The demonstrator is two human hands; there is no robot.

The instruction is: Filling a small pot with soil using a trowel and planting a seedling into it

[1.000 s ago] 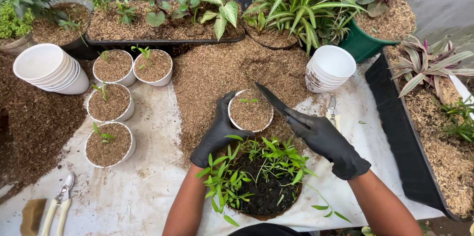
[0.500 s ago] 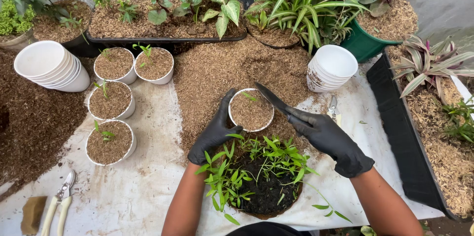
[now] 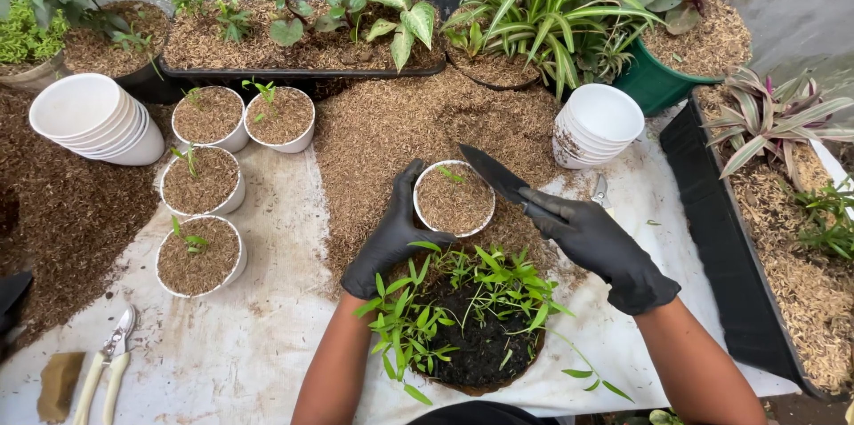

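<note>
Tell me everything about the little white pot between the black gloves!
The little white pot is round, looks like plastic, and stands upright on the scattered husks. It is filled to the rim with brown husk mix, and one tiny green sprout pokes out near its far edge. The left hand in a black glove cups its left side. The dark blade held by the right hand reaches over its right rim.

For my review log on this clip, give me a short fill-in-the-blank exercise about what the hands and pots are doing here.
1. Both hands wear ____ gloves.
2. The right hand holds a dark ____ over the small white pot.
3. The left hand grips that pot's ____ side.
4. To the left stand ____ filled white pots with seedlings.

Missing words: black; blade; left; four
</note>
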